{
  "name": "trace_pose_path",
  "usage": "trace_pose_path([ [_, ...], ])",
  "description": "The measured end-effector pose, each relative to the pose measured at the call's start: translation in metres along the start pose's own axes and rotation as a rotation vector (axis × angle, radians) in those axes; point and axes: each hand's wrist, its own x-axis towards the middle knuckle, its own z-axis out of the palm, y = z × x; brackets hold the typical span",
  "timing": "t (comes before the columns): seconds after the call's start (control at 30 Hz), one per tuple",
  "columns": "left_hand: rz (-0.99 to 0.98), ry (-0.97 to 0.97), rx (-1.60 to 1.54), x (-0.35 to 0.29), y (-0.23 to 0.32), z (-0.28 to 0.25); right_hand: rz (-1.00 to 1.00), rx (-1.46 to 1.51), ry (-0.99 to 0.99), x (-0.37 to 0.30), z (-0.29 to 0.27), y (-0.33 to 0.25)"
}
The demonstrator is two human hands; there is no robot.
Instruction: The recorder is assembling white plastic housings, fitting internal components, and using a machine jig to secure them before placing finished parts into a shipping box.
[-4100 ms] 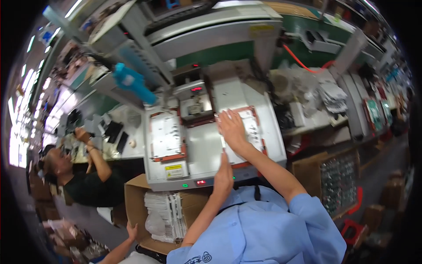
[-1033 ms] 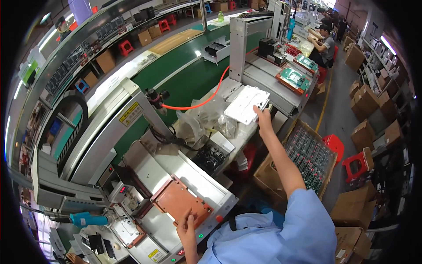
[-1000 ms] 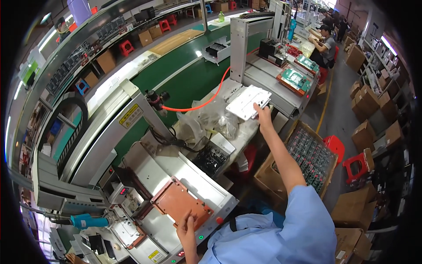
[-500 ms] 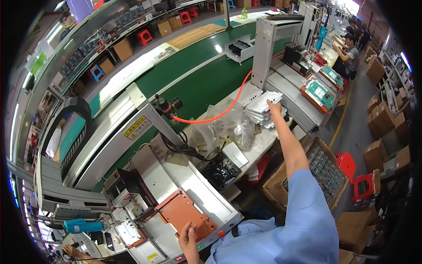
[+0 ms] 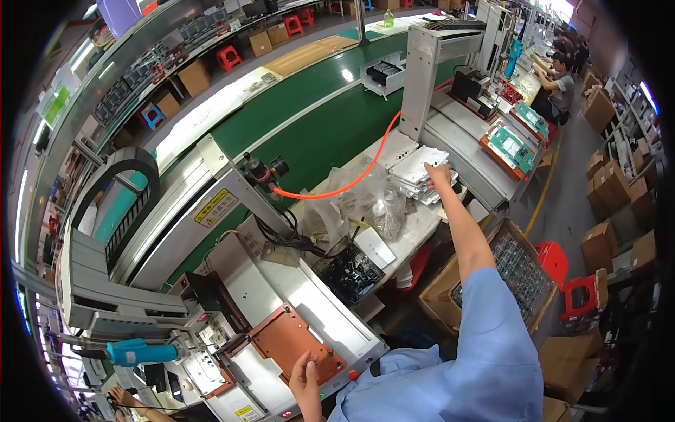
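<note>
My right hand [image 5: 437, 176] reaches far out to a stack of thin white plastic panels [image 5: 408, 166] on the bench. Its fingers are closed at the near right edge of the top panel, and the underside of the grip is hidden. Low in the picture, my left hand [image 5: 304, 380] hovers by the near edge of an orange-brown fixture plate [image 5: 292, 341]. Its fingers are loosely bent and apart, with nothing seen in them. The plate lies bare on the white bed of a bench machine [image 5: 355, 327].
Clear plastic bags [image 5: 376, 207] and a black moulded part [image 5: 351, 273] lie between the machines. An orange air hose [image 5: 344, 190] arches above them. A teal driver unit [image 5: 144, 353] hangs at lower left. Green boards [image 5: 510, 148] sit in fixtures at right, beyond a carton of boards [image 5: 517, 271].
My right hand has shifted slightly down and left at the stack. The teal driver unit and cable chain of the left machine have moved right. My left hand has barely moved.
</note>
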Motion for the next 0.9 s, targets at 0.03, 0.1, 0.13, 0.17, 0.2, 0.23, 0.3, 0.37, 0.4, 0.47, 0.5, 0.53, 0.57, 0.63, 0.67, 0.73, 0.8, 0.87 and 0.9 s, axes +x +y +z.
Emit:
trace_pose_path([
  [0.03,-0.003,0.004,0.002,-0.001,-0.002,-0.007,-0.009,-0.012,0.012,-0.006,0.0,0.0],
  [0.1,-0.203,-0.22,0.132,-0.001,-0.004,-0.022,-0.016,-0.027,0.018,-0.018,0.001,0.001],
  [0.13,-0.208,-0.213,0.135,-0.003,-0.009,-0.022,-0.093,-0.172,0.151,-0.025,0.002,0.002],
  [0.17,-0.102,-0.113,0.072,-0.004,-0.014,-0.019,-0.171,-0.319,0.28,-0.032,0.004,0.004],
  [0.2,-0.004,0.015,0.006,-0.008,-0.013,-0.019,-0.213,-0.269,0.265,-0.045,0.011,0.004],
  [0.23,-0.019,0.019,0.026,-0.01,-0.015,-0.023,-0.253,-0.221,0.234,-0.058,0.014,0.006],
  [0.3,-0.005,-0.018,0.084,-0.008,-0.017,-0.028,-0.512,-0.221,0.223,-0.045,-0.009,0.033],
  [0.37,0.033,-0.035,0.144,-0.012,-0.009,-0.033,-0.561,0.07,0.1,-0.071,-0.016,0.045],
  [0.4,0.028,-0.046,0.128,-0.014,-0.007,-0.036,-0.656,0.051,0.061,-0.088,-0.024,0.051],
  [0.47,0.054,-0.058,0.12,-0.02,-0.017,-0.047,-0.521,0.263,-0.118,-0.161,-0.025,0.046],
  [0.5,0.054,-0.055,0.115,-0.025,-0.018,-0.054,-0.439,0.319,-0.157,-0.214,-0.03,0.028],
  [0.53,0.062,-0.041,0.098,-0.03,-0.019,-0.058,-0.463,0.322,-0.218,-0.239,-0.029,0.034],
  [0.57,0.068,-0.041,0.077,-0.033,-0.019,-0.063,-0.488,0.318,-0.264,-0.259,-0.029,0.041],
  [0.63,0.079,-0.011,0.059,-0.041,-0.023,-0.077,-0.57,0.303,-0.346,-0.304,-0.026,0.056],
  [0.67,0.087,-0.011,0.046,-0.046,-0.026,-0.083,-0.556,0.31,-0.376,-0.33,-0.022,0.061],
  [0.73,0.086,0.048,0.043,-0.056,-0.029,-0.102,-0.504,0.333,-0.451,-0.384,-0.017,0.064],
  [0.8,0.049,0.115,0.031,-0.065,-0.037,-0.122,-0.464,0.336,-0.528,-0.426,-0.014,0.067],
  [0.87,0.042,0.209,0.051,-0.076,-0.043,-0.144,-0.499,0.337,-0.581,-0.453,-0.007,0.076],
  [0.9,0.048,0.252,0.066,-0.08,-0.051,-0.156,-0.545,0.329,-0.601,-0.464,-0.006,0.078],
])
